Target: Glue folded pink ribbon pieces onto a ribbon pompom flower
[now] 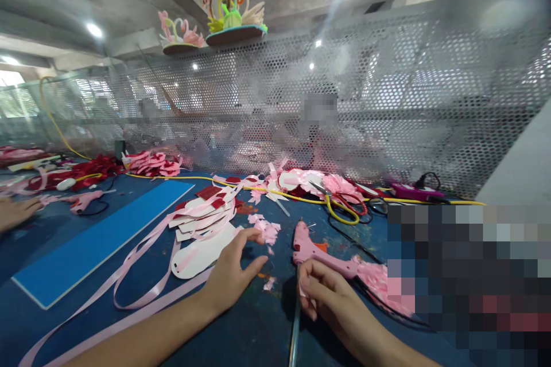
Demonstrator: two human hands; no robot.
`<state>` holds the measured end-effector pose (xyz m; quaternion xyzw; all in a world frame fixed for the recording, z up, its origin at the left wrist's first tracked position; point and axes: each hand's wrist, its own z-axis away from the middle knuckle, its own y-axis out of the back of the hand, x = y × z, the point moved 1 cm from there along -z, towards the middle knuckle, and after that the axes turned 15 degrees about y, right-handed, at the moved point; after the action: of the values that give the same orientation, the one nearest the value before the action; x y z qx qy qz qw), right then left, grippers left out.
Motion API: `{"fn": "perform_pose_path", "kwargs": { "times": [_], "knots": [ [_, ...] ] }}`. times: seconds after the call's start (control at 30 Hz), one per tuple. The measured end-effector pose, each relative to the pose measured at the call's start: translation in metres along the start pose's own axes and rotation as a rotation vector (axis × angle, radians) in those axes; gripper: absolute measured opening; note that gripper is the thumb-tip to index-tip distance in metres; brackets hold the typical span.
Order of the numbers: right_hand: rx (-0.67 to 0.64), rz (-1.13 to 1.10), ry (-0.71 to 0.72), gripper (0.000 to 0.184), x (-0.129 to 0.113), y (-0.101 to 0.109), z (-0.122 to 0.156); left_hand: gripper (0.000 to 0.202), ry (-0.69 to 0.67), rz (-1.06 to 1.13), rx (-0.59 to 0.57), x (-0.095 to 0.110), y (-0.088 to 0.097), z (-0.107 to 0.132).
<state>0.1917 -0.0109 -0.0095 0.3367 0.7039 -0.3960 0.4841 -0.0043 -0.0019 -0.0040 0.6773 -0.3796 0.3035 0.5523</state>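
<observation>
Resting our right hand (327, 292) curled against the pink plastic glue gun (321, 252) lying on the blue table (258, 327), we spread our left hand (235, 269), empty, beside the white card cutouts (202, 252) just left of the gun, seemingly steadying them.

A pixelated block (469, 275) to the right of the right hand (331, 298) hides that part of the counter (258, 327) and the far end of the pink frills (379, 281). Beyond both hands, blurred patches behind the perforated screen (387, 97) hide detail. The thin rod (295, 327) below the right hand runs off the bottom edge.
</observation>
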Motion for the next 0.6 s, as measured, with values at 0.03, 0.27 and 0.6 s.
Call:
{"fn": "perform_pose_path", "kwargs": {
  "times": [0.03, 0.27, 0.6],
  "knots": [
    [0.002, 0.006, -0.002, 0.034, -0.0004, -0.0004, 0.0001, 0.028, 0.001, 0.057, 0.013, 0.0023, 0.0001, 0.0023],
    [-0.002, 0.009, 0.006, 0.033, -0.0016, -0.0012, 0.0012, 0.041, 0.078, 0.281, -0.087, 0.0024, -0.0057, 0.004],
    [-0.008, -0.001, 0.006, 0.032, -0.0016, -0.0019, -0.0009, 0.102, 0.194, 0.428, -0.205, 0.0008, -0.0059, 0.0029]
  ]
}}
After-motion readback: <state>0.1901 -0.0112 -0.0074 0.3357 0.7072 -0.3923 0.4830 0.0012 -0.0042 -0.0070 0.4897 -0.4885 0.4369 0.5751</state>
